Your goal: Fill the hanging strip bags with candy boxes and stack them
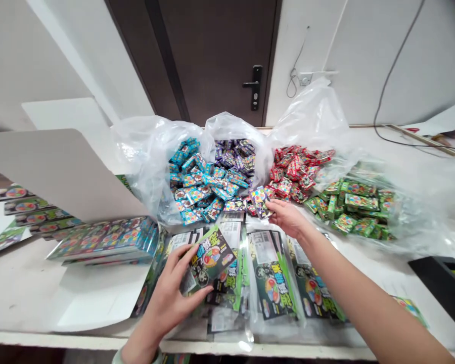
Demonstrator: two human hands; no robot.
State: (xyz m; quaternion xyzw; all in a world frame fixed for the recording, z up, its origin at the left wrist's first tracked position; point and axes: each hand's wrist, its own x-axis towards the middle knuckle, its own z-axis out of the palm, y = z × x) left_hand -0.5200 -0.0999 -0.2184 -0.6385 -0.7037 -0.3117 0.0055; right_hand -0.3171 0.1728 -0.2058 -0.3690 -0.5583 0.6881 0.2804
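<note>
My left hand (170, 298) grips a green printed card packet (211, 258) by its edges, above a row of clear plastic sleeves with green cards (273, 275). My right hand (286, 217) pinches a small multicoloured box (260, 201) at its fingertips. That box sits at the front of the loose boxes. Open clear plastic bags hold small boxes sorted by colour: blue (197, 177), purple (233, 159), red (291, 172) and green (352, 202). The sleeves lie overlapping, partly hidden beneath my left hand.
A white table edge (212, 344) runs along the front. Stacked finished packets (102, 242) lie at the left, with a row of cards (34, 212) behind a white board (56, 172). A black box (440, 288) stands at the right. A brown door (212, 50) stands behind.
</note>
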